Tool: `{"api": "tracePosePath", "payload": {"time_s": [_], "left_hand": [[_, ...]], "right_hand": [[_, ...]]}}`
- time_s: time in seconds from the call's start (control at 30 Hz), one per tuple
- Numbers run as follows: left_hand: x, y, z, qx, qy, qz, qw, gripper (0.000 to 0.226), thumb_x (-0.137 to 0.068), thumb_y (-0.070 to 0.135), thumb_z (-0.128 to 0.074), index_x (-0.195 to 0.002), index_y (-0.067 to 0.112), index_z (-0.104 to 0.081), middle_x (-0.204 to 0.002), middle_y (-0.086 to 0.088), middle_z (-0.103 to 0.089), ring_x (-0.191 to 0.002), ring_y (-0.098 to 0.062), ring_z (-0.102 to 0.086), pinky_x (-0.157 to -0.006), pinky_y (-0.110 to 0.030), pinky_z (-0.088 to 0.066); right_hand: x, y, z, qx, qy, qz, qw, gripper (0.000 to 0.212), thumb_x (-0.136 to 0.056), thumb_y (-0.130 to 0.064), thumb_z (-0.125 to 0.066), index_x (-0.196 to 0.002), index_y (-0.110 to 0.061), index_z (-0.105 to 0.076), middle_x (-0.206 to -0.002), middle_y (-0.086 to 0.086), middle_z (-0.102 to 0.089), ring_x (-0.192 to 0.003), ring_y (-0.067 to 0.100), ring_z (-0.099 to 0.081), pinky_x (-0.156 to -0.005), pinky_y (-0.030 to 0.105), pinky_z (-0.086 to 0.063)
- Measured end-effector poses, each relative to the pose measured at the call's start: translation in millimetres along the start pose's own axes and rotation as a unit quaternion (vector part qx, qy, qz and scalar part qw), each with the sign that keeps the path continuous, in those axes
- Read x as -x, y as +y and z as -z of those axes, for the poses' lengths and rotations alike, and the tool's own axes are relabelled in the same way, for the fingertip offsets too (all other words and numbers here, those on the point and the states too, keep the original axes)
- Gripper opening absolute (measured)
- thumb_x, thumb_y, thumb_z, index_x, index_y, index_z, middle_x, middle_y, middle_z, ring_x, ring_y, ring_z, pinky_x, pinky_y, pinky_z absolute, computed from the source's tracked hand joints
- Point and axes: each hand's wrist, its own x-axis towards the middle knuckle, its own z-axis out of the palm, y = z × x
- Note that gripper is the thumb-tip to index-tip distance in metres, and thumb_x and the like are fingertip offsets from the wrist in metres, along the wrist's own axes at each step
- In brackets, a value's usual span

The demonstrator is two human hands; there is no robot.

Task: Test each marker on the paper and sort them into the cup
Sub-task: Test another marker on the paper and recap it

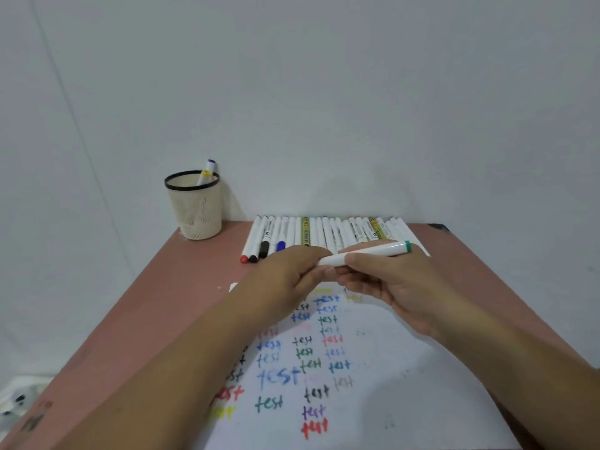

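Held marker: a white marker (363,254) with a green end is held in the air over the far edge of the paper, just in front of the row of markers.
Axis: its long axis runs nearly level, left to right, tilted slightly up toward the right; the green end points right, and the left end is hidden at the left hand.
Left hand (285,274): fingers curled and clamped on the marker's left end; whether they grip a cap there cannot be told.
Right hand (386,280): fingers wrapped round the barrel near its middle, palm turned toward the camera.
Row of markers (328,235): about twenty white markers lie side by side on the counter (181,287) against the wall, long axes running away from the camera; the exact count is blurred. At the left end, red, black and blue tips point toward the camera.
Cup (194,206): one cream mesh cup with a black rim stands upright at the counter's far left corner, apart from the row.
In the cup: two markers (207,170) lean right, one with a yellow end and one with a blue end.
Paper (373,384): one white sheet lies flat beneath the forearms, covered with the word "test" in many colours.
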Motion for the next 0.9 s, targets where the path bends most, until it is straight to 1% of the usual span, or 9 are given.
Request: {"api": "tracePosePath", "payload": {"time_s": [0.13, 0.23, 0.37, 0.43, 0.53, 0.67, 0.77, 0.83, 0.9], "left_hand": [[0, 5, -3, 0.042, -0.022, 0.025, 0.999, 0.024, -0.101, 0.045, -0.049, -0.118, 0.038, -0.064, -0.078, 0.014, -0.062, -0.07, -0.004, -0.055, -0.062, -0.022, -0.044], [1, 6, -4, 0.051, -0.008, 0.032, 0.998, 0.021, -0.099, 0.046, -0.054, -0.115, 0.039, -0.067, -0.071, 0.015, -0.061, -0.062, -0.003, -0.052, -0.056, -0.018, -0.039], [4, 3, -3, 0.06, -0.003, 0.08, 0.995, 0.055, -0.076, 0.083, -0.051, -0.117, 0.047, -0.057, -0.078, 0.02, -0.063, -0.069, 0.001, -0.057, -0.06, -0.02, -0.039], [6, -3, -3, 0.047, -0.018, 0.101, 0.994, 0.063, -0.071, 0.092, -0.044, -0.118, 0.052, -0.051, -0.084, 0.016, -0.065, -0.074, -0.001, -0.059, -0.066, -0.026, -0.047], [7, -5, -1, 0.012, -0.058, 0.121, 0.991, 0.056, -0.074, 0.086, -0.051, -0.12, 0.054, -0.05, -0.106, 0.024, -0.062, -0.097, 0.002, -0.058, -0.081, -0.032, -0.054], [9, 5, -1, -0.012, -0.086, 0.13, 0.988, 0.042, -0.083, 0.067, -0.064, -0.12, 0.049, -0.055, -0.083, 0.023, -0.055, -0.08, 0.006, -0.054, -0.066, -0.022, -0.041], [8, 8, -1, -0.027, -0.099, 0.119, 0.988, 0.043, -0.084, 0.063, -0.066, -0.123, 0.05, -0.054, -0.085, 0.023, -0.057, -0.078, 0.009, -0.054, -0.064, -0.019, -0.038], [8, 6, -2, -0.034, -0.11, 0.112, 0.987, 0.046, -0.083, 0.064, -0.065, -0.126, 0.052, -0.051, -0.096, 0.027, -0.058, -0.087, 0.01, -0.053, -0.071, -0.02, -0.041], [8, 1, -3, -0.048, -0.118, 0.11, 0.986, 0.051, -0.081, 0.069, -0.064, -0.127, 0.052, -0.05, -0.119, 0.028, -0.057, -0.108, 0.005, -0.052, -0.089, -0.026, -0.046]], "right_hand": [[5, 7, 6, -0.02, 0.011, 0.016, 1.0, 0.009, -0.092, -0.005, -0.073, -0.096, -0.001, -0.08, -0.094, 0.026, -0.077, -0.078, 0.025, -0.075, -0.071, 0.027, -0.063], [6, 6, 8, -0.01, 0.005, 0.027, 1.0, 0.008, -0.09, -0.004, -0.075, -0.095, -0.003, -0.081, -0.093, 0.027, -0.076, -0.074, 0.024, -0.073, -0.067, 0.025, -0.06], [3, 0, 10, -0.039, 0.048, 0.049, 0.997, 0.005, -0.093, -0.002, -0.071, -0.09, -0.002, -0.074, -0.094, 0.02, -0.076, -0.081, 0.027, -0.072, -0.068, 0.028, -0.062], [0, -6, 14, -0.091, 0.074, 0.067, 0.991, 0.004, -0.096, 0.001, -0.064, -0.093, 0.002, -0.066, -0.1, 0.019, -0.077, -0.086, 0.029, -0.075, -0.075, 0.033, -0.064], [-3, -10, 27, -0.151, 0.11, 0.073, 0.98, 0.007, -0.099, 0.001, -0.056, -0.097, 0.003, -0.062, -0.102, 0.026, -0.076, -0.084, 0.032, -0.077, -0.074, 0.033, -0.065], [-2, 5, 36, -0.144, 0.118, 0.047, 0.981, 0.015, -0.097, -0.003, -0.066, -0.107, 0.009, -0.068, -0.109, 0.029, -0.075, -0.089, 0.029, -0.077, -0.072, 0.027, -0.063], [1, 19, 36, -0.045, 0.091, 0.049, 0.994, 0.019, -0.083, 0.005, -0.08, -0.099, 0.004, -0.069, -0.106, 0.027, -0.075, -0.094, 0.028, -0.076, -0.078, 0.029, -0.063], [2, 22, 34, 0.019, 0.089, 0.055, 0.994, 0.022, -0.08, 0.007, -0.083, -0.097, 0.004, -0.068, -0.098, 0.027, -0.075, -0.086, 0.027, -0.076, -0.076, 0.031, -0.062], [3, 24, 32, 0.039, 0.088, 0.055, 0.994, 0.019, -0.084, 0.006, -0.08, -0.095, 0.001, -0.067, -0.086, 0.023, -0.074, -0.076, 0.026, -0.074, -0.07, 0.032, -0.06]]}}
